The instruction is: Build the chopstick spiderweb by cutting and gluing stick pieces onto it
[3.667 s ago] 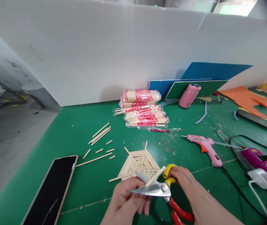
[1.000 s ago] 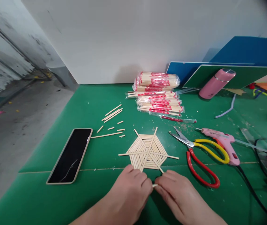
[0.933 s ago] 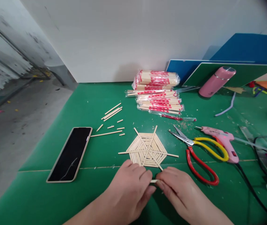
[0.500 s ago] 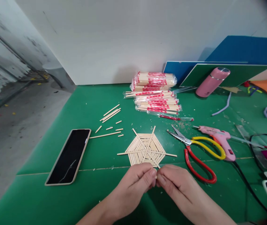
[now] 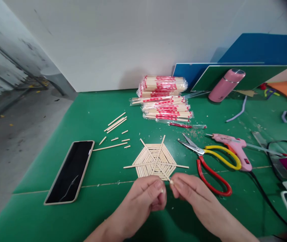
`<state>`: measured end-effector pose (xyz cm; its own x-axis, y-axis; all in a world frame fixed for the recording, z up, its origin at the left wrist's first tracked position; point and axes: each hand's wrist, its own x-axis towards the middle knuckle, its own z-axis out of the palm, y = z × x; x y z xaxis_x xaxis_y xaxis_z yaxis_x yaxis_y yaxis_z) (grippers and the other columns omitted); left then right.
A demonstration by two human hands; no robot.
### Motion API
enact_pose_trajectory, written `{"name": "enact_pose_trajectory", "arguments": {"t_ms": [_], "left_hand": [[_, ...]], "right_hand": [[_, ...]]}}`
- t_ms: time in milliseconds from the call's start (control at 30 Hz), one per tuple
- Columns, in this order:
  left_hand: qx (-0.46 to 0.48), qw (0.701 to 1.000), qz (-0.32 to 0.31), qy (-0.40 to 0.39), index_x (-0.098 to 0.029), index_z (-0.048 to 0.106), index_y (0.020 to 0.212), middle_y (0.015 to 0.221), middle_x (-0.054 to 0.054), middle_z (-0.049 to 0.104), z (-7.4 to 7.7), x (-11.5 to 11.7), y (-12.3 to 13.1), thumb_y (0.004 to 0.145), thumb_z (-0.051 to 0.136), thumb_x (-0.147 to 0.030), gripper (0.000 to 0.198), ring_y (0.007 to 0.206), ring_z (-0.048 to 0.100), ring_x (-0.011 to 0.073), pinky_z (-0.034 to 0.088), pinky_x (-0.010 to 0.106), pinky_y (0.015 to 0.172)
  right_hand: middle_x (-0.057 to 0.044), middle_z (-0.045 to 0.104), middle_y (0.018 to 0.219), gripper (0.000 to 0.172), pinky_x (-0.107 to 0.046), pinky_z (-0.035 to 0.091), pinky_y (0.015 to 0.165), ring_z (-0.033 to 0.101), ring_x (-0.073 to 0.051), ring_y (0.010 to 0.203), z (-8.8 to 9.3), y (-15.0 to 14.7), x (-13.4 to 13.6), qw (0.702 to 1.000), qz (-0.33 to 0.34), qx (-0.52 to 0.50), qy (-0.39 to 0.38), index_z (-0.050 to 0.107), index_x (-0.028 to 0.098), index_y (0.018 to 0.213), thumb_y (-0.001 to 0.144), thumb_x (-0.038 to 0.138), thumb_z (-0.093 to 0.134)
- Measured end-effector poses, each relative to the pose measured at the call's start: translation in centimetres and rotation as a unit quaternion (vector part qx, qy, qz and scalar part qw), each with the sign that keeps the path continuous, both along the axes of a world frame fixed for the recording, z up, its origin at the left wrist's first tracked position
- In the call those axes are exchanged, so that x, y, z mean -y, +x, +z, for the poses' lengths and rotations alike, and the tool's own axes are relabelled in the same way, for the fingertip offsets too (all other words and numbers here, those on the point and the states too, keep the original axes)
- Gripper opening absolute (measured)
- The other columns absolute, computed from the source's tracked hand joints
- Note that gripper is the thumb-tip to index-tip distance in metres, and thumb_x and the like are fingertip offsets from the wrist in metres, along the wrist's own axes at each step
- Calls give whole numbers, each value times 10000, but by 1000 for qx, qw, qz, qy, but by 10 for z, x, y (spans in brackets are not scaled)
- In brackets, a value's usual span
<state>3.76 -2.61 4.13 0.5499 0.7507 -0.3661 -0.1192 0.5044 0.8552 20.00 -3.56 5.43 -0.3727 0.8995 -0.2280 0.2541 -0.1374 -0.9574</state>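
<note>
Behind everything, a white panel [image 5: 108, 43]; runs along the far edge of the green counter [image 5: 103, 104]. At the far right, a blue board [image 5: 264, 48], with a green board [image 5: 256, 75] standing in front of it. In the far middle part, wrapped bundles of sticks [image 5: 165, 97], heaped together in clear film with red print. At the near side, a left hand [image 5: 147, 195] and a right hand [image 5: 194, 190], close to each other but apart. On the left, a dark phone [image 5: 69, 173]; lies flat in a pale case. Just beyond both hands, a hexagonal web [image 5: 156, 164] of pale sticks; lies flat, with crossing sticks reaching out past its border. To the right of it, scissors [image 5: 201, 152]; lie with parted blades and handles in yellow and red. Just beside, a pink glue gun [image 5: 239, 146], nozzle towards the left. Farther back, a pink bottle [image 5: 226, 85]. Left of the web, loose sticks [image 5: 117, 125] and several short bits [image 5: 114, 138]. In the left grip, narrow and closed, a left stick piece [image 5: 162, 191], mostly hidden. In the right grip, equally narrow, a right stick piece [image 5: 171, 182], only its end visible.
</note>
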Motion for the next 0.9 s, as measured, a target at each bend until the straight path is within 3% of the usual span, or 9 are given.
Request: {"name": "enact_pose_trajectory", "arguments": {"t_ms": [133, 300, 367, 500, 600, 700, 900], "left_hand": [[-39, 998, 41, 40, -149, 451, 620, 554, -33, 363, -2, -9, -4, 849, 416, -382, 329, 527, 305, 80, 236, 220, 490], [-133, 982, 80, 112, -172, 456, 682, 580, -45, 377, 3, -23, -29, 843, 434, -366, 253, 537, 326, 81, 281, 203, 505], [-236, 953, 75, 176, -180, 475, 703, 607, -39, 405, 5, -24, -42, 835, 439, -360, 227, 558, 356, 89, 311, 204, 526], [-425, 859, 45, 281, -194, 492, 746, 663, -18, 485, 3, -23, -65, 826, 416, -342, 185, 591, 437, 118, 363, 226, 551], [-511, 783, 61, 349, -191, 501, 774, 705, 1, 528, -7, -28, -76, 821, 396, -331, 181, 610, 485, 136, 396, 249, 569], [-550, 726, 81, 405, -179, 521, 786, 733, 20, 556, -17, -37, -80, 823, 375, -332, 214, 650, 521, 152, 421, 265, 601], [-569, 695, 76, 434, -174, 580, 761, 713, 33, 567, -24, -44, -81, 819, 374, -355, 280, 668, 540, 176, 432, 292, 614]], "right_hand": [[44, 456, 650, 292, -180, 337, 567, 409, -90, 616, -2, 1, -5, 999, -26, 40, 1, 476, 212, 721, 905, 377, 321], [16, 556, 799, 233, -193, 397, 680, 498, -126, 808, -11, 6, -9, 997, -83, 0, -6, 534, 230, 836, 877, 398, 379], [16, 561, 801, 214, -195, 409, 654, 504, -129, 784, -16, 10, -9, 994, -105, 23, 5, 531, 244, 930, 859, 407, 413], [10, 567, 896, 264, -205, 419, 668, 506, -126, 780, -21, 15, -9, 988, -130, 82, 27, 487, 263, 1059, 855, 414, 412], [3, 570, 885, 251, -208, 422, 675, 502, -151, 888, -20, 13, -10, 988, -125, 82, 34, 476, 256, 1047, 863, 406, 393], [1, 554, 815, 217, -208, 418, 621, 498, -152, 841, -17, 9, -10, 990, -115, 71, 34, 485, 238, 961, 865, 406, 385], [12, 531, 791, 183, -210, 403, 603, 476, -114, 701, -16, 8, -5, 992, -101, 62, 54, 507, 232, 925, 870, 370, 400]]}}
